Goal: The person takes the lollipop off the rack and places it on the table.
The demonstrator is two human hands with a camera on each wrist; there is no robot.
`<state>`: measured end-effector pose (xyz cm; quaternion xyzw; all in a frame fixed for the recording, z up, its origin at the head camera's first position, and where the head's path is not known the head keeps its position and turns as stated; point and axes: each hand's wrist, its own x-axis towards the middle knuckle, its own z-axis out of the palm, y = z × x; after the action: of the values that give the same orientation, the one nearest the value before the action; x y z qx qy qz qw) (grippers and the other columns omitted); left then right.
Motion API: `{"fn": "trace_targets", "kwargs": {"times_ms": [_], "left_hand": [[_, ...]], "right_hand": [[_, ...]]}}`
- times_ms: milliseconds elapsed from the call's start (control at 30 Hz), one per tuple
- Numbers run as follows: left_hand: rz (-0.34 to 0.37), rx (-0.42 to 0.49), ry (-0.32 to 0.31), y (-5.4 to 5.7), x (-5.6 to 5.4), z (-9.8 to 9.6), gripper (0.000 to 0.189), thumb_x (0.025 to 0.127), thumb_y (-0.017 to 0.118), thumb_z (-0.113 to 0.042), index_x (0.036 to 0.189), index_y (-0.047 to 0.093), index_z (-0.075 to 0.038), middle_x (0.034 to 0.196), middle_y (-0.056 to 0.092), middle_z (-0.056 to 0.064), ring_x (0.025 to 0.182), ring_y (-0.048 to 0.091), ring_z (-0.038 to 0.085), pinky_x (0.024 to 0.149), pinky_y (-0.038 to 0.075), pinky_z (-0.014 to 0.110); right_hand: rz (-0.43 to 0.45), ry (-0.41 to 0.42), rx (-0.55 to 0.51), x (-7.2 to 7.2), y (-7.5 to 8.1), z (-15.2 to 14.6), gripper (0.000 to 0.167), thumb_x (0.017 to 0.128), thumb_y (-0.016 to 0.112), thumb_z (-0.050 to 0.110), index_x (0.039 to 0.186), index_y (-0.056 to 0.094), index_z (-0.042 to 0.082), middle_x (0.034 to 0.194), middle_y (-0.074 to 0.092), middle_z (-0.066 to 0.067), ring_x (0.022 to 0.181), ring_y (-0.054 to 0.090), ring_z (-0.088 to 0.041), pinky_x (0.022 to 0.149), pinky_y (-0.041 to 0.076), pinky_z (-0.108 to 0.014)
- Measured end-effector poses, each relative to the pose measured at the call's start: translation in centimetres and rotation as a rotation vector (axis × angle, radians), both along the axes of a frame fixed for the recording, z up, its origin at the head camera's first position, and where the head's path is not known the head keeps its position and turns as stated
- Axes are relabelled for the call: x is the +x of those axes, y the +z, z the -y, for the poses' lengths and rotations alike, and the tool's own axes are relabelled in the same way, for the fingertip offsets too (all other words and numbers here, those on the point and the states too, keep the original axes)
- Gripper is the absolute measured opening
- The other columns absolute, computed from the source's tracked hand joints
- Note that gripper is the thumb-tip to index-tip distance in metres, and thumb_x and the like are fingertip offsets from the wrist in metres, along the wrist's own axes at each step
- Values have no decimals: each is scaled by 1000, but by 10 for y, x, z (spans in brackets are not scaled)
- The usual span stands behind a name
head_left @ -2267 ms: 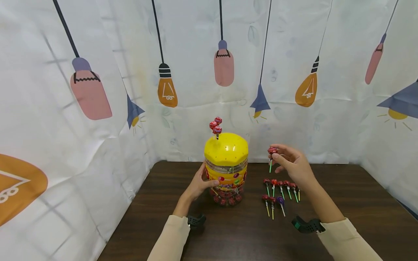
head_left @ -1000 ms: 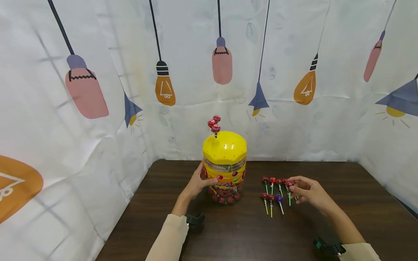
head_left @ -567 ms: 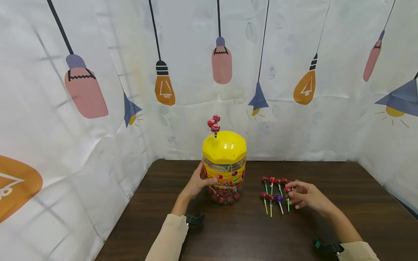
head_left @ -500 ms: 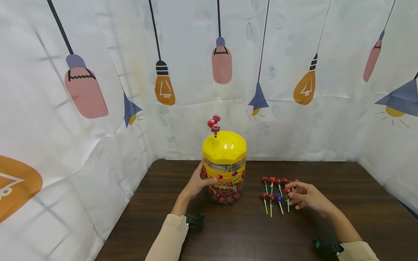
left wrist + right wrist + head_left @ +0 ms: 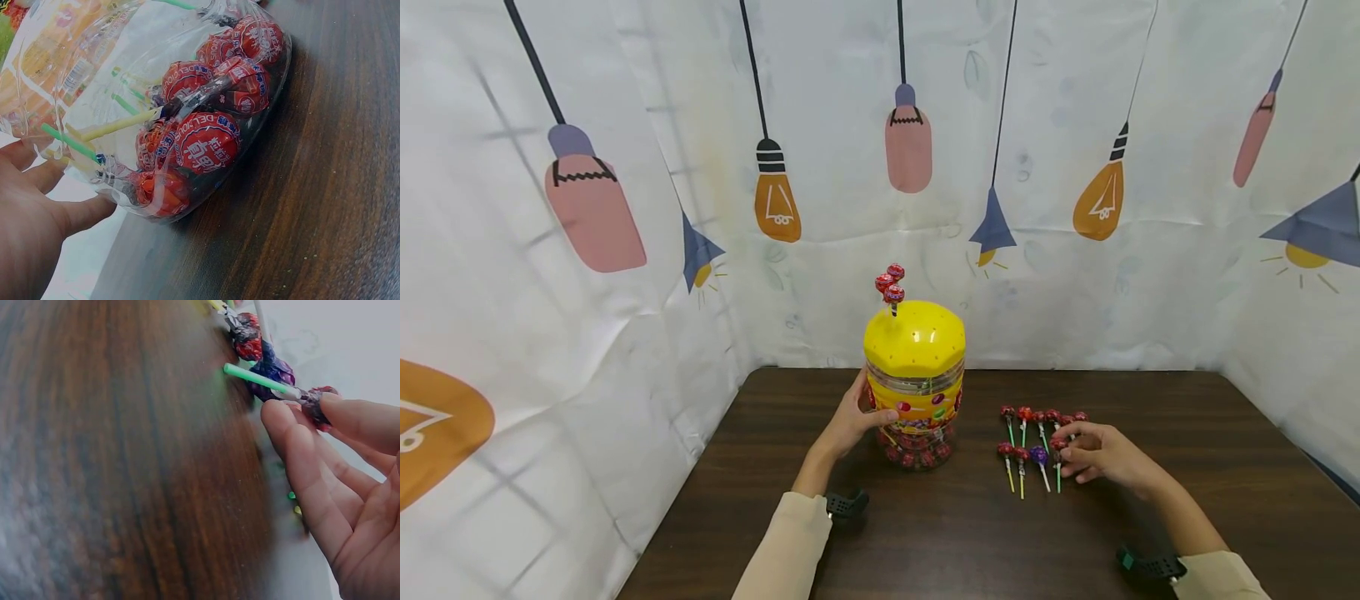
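A clear plastic candy jar [image 5: 927, 410] with a yellow lid [image 5: 916, 343] stands on the table. My left hand [image 5: 852, 421] grips its left side, thumb across the front label. Red-wrapped lollipops [image 5: 209, 142] show through the clear jar bottom in the left wrist view. With thumb and fingers, my right hand [image 5: 1108, 454] pinches the wrapped head of a dark red lollipop [image 5: 256, 379]; its green stick points toward the table's front. This lollipop is at the right end of the front row, beside a purple lollipop [image 5: 1039, 455].
Two more red lollipops [image 5: 1021, 454] lie left of the purple one. Behind them runs a back row of several lollipops [image 5: 1025, 414], sticks forward. Three red lollipops [image 5: 893, 293] stand upright in the lid. A printed curtain [image 5: 842, 292] hangs behind the dark wooden table [image 5: 970, 542].
My right hand has brought the lollipop from above the back row down to the front row's right end, shifting slightly left lately. My left hand has stayed on the jar.
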<state>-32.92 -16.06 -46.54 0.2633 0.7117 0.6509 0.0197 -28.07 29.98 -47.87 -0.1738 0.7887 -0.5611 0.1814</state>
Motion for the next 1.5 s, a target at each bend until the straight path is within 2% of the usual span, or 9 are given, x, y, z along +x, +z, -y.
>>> {"fn": "trace_targets", "kwargs": {"times_ms": [367,700,867,1067,1167,1367,1500], "left_hand": [[-3,14,-24,0,1,1,92,90,80,-34,161,22,-41,153,48,3,137,51,25,115,45,51],[-8,8,-17,1,1,1,91,90,80,-35,160,22,-42,155,46,1,140,48,27,117,42,56],[-15,1,-11,2,1,0,92,90,79,-38,161,21,-43,157,44,-1,142,45,25,119,39,56],[-10,-2,-13,3,3,0,90,89,79,-40,160,23,-42,152,50,2,137,51,26,113,47,52],[-13,-2,-13,2,3,0,90,89,79,-41,160,24,-42,151,50,2,136,51,26,113,47,52],[-13,4,-19,2,3,-1,91,89,79,-41,160,22,-42,154,48,1,138,49,24,116,44,53],[0,25,-46,3,3,-1,91,90,79,-36,161,21,-41,152,49,4,135,53,23,114,47,48]], "right_hand": [[37,31,30,-2,-4,2,44,103,62,18,136,50,-9,104,72,-14,87,75,-25,71,64,-37],[37,39,62,-3,-2,3,41,102,63,17,134,53,-7,105,72,-13,83,73,-24,69,64,-36],[31,32,83,-3,0,4,40,102,63,16,134,54,-7,102,72,-13,82,73,-24,69,63,-37],[40,15,93,-3,-1,6,43,102,64,16,136,52,-8,99,70,-13,79,73,-24,68,63,-38],[41,16,99,-2,0,6,43,102,64,16,136,53,-8,99,70,-13,79,73,-25,68,63,-38],[21,14,119,1,10,5,43,103,62,17,136,52,-8,98,70,-15,78,72,-26,68,63,-40],[-45,6,120,5,26,6,46,105,58,19,138,48,-11,102,69,-20,79,72,-27,69,63,-41]]}}
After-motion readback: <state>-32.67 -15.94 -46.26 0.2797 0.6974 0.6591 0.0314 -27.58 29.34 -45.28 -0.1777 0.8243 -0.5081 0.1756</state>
